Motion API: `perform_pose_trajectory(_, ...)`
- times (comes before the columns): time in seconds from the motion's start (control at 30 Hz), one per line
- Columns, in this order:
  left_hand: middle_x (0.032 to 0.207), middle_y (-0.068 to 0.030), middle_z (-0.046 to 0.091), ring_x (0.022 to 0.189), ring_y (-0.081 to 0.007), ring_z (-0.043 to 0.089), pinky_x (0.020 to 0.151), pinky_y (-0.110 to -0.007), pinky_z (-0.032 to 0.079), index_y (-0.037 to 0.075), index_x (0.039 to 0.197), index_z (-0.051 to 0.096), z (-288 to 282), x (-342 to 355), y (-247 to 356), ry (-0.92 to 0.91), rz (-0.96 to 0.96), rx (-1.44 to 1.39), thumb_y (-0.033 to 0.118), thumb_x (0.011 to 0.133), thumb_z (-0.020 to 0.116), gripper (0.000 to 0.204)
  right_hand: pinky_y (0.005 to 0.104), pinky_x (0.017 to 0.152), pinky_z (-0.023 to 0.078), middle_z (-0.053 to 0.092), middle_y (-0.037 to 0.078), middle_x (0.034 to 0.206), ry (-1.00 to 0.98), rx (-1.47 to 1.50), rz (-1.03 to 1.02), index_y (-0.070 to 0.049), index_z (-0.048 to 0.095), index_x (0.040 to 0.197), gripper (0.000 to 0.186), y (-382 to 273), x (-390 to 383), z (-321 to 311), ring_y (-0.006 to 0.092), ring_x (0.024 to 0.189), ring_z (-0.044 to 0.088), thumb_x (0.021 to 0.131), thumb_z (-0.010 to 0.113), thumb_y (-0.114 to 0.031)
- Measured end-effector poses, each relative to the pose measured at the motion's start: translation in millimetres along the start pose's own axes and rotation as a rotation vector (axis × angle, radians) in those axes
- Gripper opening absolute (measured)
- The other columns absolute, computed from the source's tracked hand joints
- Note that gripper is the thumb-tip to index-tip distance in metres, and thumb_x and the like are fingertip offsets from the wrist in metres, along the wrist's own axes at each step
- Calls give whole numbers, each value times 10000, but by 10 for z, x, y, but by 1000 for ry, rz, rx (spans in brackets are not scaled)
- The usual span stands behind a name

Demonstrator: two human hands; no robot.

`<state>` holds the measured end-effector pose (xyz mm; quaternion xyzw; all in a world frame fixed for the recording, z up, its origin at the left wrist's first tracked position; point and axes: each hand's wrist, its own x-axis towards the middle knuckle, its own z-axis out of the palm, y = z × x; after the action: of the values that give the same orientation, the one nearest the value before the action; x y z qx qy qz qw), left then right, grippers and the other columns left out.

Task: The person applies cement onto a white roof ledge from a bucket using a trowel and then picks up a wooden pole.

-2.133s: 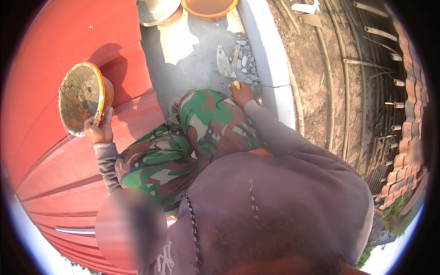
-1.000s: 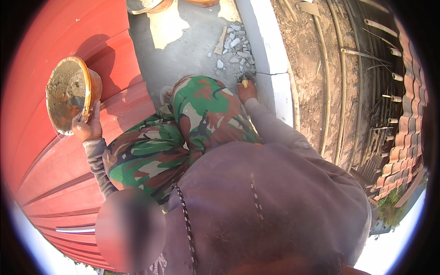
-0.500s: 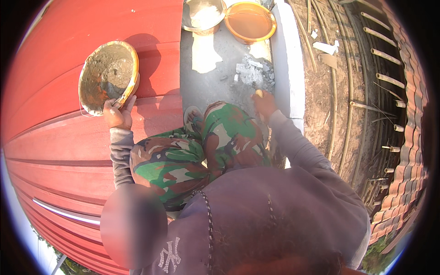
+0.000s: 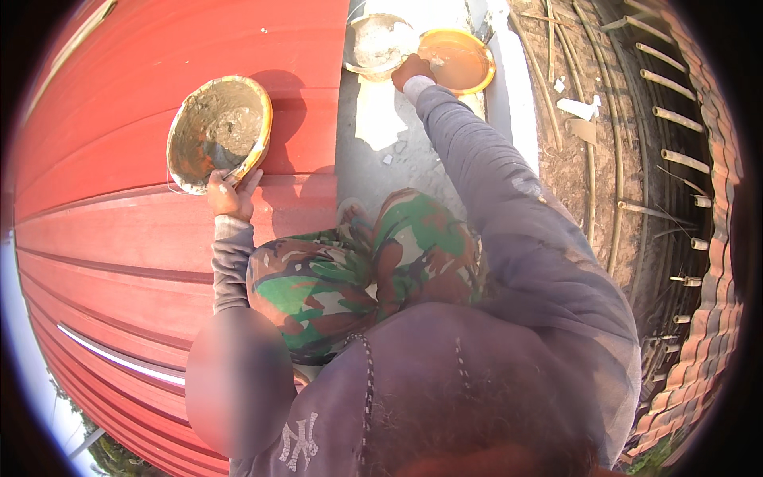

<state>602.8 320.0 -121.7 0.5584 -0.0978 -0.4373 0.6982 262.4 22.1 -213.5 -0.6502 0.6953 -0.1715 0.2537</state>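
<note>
I have the left hand (image 4: 232, 195) gripping the near rim of an orange mortar bucket (image 4: 265, 135), some fingers laid over the lip. The bucket is over the red ribbed sheeting (image 4: 119, 175), a little in from that sheeting's right edge, and it throws a shadow toward that edge; from here I can't tell whether the bucket rests on the metal or hangs from the hand. Its mouth faces up toward my lens, showing a wet grey-brown mix spread over the inside, with an orange patch low in it. A thin wire handle (image 4: 169, 179) hangs at its left side.

I see the right arm stretched far forward in its purple-grey sleeve (image 4: 485, 159). The right hand (image 4: 413, 73) is at the far end of the grey floor strip (image 4: 373, 175), back upward, at the near left rim of an orange tub (image 4: 469, 91) of brownish water. Its fingers are hidden from me, so I can't tell whether they are closed on anything. Just left of that hand, by the strip's left edge, is a second tub (image 4: 367, 70) with a pale rim.

A white ledge (image 4: 520, 111) borders the strip on its right. Beyond it I make out bamboo poles (image 4: 620, 238) and clay roof tiles (image 4: 711, 318). Nearer me, camouflage trousers (image 4: 310, 294) show bent knees between the arms.
</note>
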Motion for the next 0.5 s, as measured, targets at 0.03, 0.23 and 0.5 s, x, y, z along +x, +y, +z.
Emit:
perform_pose_trajectory(0.03,1193,-295,565,1123,-528,614,1000,-687,515,-73,1101,449,-35,-50,70,30,18,33,163,962,426,275,478,920,541,665,249,1226,91,72,12,-12,640,1178,346,-37,-262,53,405,1095,674,885,602,-193)
perform_pose_trajectory(0.23,1283,-350,553,1201,-561,560,1069,-690,461,-170,1174,453,9,-128,63,34,15,53,135,935,397,392,453,877,536,711,243,1060,-109,454,179,-16,647,1160,352,1288,-1795,431,389,1012,700,882,624,-230)
perform_pose_trajectory(0.5,1186,-350,607,1171,-554,586,1072,-700,451,-163,1094,498,80,-111,84,44,-10,76,134,904,424,360,313,803,541,716,125,1027,-862,830,229,-27,639,1271,419,2146,-2480,1514,179,890,671,947,717,-281)
